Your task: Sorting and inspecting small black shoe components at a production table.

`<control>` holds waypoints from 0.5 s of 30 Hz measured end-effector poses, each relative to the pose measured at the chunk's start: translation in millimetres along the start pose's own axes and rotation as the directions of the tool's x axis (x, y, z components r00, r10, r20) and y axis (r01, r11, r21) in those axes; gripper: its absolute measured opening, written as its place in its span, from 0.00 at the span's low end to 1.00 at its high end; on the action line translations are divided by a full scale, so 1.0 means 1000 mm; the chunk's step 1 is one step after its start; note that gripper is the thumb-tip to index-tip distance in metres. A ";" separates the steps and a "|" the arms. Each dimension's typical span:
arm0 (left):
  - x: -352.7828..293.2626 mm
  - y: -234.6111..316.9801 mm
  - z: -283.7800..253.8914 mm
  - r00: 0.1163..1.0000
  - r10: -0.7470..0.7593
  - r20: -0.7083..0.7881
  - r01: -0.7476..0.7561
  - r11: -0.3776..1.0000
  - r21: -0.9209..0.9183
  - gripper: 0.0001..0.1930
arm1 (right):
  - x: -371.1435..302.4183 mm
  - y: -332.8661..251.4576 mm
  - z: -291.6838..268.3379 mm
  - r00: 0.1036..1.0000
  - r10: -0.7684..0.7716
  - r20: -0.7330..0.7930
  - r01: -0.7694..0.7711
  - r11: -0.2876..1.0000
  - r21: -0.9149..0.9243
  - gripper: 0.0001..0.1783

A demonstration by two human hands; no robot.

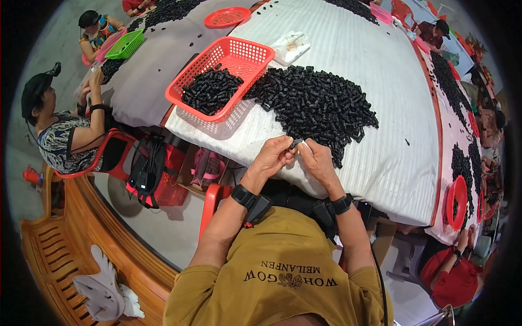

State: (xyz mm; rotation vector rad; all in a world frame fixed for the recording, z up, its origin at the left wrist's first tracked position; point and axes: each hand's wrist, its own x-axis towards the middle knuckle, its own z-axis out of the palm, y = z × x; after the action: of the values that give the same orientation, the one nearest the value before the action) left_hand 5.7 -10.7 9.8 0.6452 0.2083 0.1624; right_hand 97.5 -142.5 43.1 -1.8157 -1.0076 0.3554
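Note:
My left hand [275,156] and my right hand [317,163] meet at the near edge of the table, just in front of a large heap of small black tube-like pieces [321,103]. Both hands are closed in a pinch. Between the fingertips shows a small black piece [294,144], mostly covered by the fingers, so its exact kind cannot be made out. A red plastic basket [247,76] stands to the left of the heap, with similar black pieces [212,89] lying in its near part.
A crumpled white tissue pack [291,48] lies behind the basket. A round red tray [227,17] and a green basket [125,44] are farther off. People sit along both sides, one [65,125] at the left. A wooden bench [70,261] stands at lower left.

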 end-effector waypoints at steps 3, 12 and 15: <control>0.001 -0.001 -0.002 1.000 0.000 0.008 0.000 1.000 -0.003 0.09 | 0.000 0.001 0.000 1.000 0.003 0.011 -0.003 1.000 -0.008 0.15; 0.002 -0.002 -0.005 1.000 0.005 0.019 -0.005 1.000 0.010 0.09 | -0.001 0.005 0.000 0.998 -0.009 0.062 0.011 0.999 -0.043 0.16; 0.001 -0.001 -0.005 0.999 -0.014 0.037 0.016 0.998 -0.053 0.09 | 0.000 0.007 0.001 1.000 -0.011 0.011 0.010 1.000 0.028 0.16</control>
State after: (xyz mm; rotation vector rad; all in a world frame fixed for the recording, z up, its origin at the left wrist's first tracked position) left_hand 5.7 -7.9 5.2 0.5926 0.1729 0.1413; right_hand 99.9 -143.0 36.6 -1.7842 -1.0147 0.3722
